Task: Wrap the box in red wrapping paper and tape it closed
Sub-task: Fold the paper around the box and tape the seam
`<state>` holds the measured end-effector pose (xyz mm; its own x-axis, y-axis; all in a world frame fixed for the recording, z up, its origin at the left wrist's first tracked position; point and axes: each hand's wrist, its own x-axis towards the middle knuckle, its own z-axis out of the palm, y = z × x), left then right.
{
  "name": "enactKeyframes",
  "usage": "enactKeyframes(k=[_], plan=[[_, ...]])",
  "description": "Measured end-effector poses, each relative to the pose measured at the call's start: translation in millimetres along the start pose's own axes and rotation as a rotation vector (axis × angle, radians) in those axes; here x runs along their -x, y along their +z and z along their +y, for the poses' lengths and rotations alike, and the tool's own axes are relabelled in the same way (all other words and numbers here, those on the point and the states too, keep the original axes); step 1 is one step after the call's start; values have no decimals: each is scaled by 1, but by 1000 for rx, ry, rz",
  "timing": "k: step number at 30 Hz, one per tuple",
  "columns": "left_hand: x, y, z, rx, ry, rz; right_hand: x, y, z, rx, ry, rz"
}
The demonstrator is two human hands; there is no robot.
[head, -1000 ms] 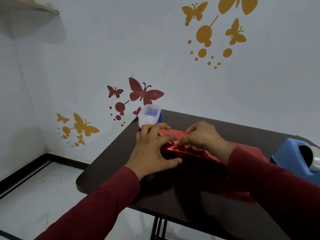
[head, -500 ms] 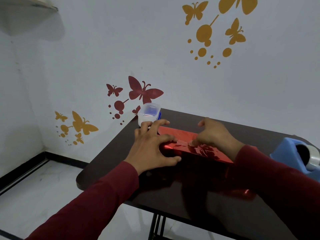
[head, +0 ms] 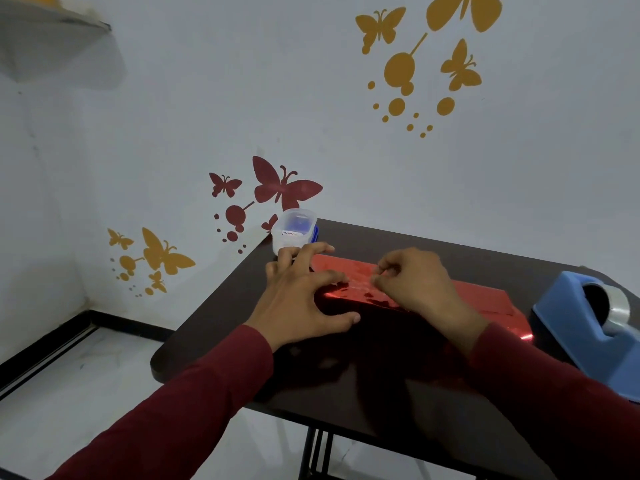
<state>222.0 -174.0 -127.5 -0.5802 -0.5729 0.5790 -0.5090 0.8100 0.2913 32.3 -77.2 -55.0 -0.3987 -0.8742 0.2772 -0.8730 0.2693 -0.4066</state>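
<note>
Right hand [head: 412, 282] shifted rightward along red paper [head: 485, 296].

I wear a long-sleeved top in dark maroon. My left sleeve [head: 180, 407] runs up from the lower left of the frame, my right sleeve [head: 554, 403] from the lower right, each ending in a plain cuff at the wrist. The fabric looks smooth and unpatterned. My left hand [head: 298, 299] and right hand [head: 415, 282] are bare, without rings or a watch.
</note>
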Motion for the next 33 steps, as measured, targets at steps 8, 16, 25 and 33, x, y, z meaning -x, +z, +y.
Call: enactKeyframes(k=[8, 16, 25, 33], plan=[[-68, -17, 30, 7, -34, -244, 54, 15, 9, 269, -239, 21], [-86, -1, 24, 387, -371, -503, 47, 18, 74, 94, -84, 264], [-27, 39, 39, 889, -501, -345, 66, 17, 96, -1239, 460, 103], [-69, -3, 77, 1097, -571, -63, 44, -52, 85, -1355, 387, 130]])
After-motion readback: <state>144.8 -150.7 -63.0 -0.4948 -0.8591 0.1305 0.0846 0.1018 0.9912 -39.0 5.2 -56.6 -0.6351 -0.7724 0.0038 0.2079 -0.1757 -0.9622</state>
